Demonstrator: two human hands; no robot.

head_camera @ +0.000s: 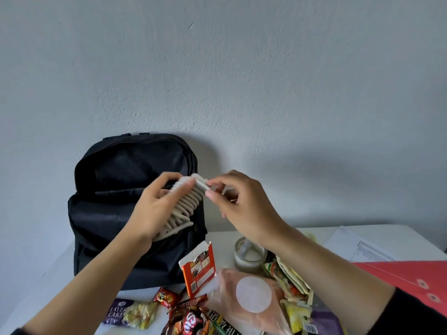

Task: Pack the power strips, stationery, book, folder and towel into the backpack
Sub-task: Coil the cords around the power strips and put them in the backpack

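Backpack (116, 213) stands on desk (221, 238) behind left hand (154, 209) and right hand (242, 201), coiled cable (183, 206) between them. Tape roll (249, 258) and carton (199, 269) lie below right hand. Snack packets (191, 317) lie nearer. Folder (411, 279) lies rightward.

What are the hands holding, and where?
A white power strip with coiled cord: left hand grips the coils, right hand pinches the top end.

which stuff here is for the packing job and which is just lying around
For the job: open black fabric backpack; coiled white power-strip cord, gripped by left hand, pinched by right hand; red paper folder; clear tape roll.
Lying about: red snack packet; purple layer cake packet; printed white sheets.
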